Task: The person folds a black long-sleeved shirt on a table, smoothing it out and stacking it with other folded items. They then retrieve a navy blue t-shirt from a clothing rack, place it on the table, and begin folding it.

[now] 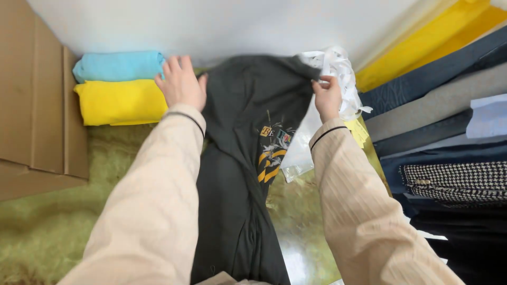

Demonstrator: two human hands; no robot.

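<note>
A dark grey garment with a yellow and white printed design lies lengthwise between my arms on an olive shaggy surface. My left hand rests flat on the garment's upper left edge, fingers spread, beside two folded items. My right hand pinches the garment's upper right edge, touching a white crumpled plastic bag that lies there. Both my arms wear cream ribbed sleeves.
A folded light blue cloth sits above a folded yellow cloth at the left. Brown cardboard stands at the far left. Hanging clothes in navy, grey, yellow and houndstooth crowd the right side. A white wall is ahead.
</note>
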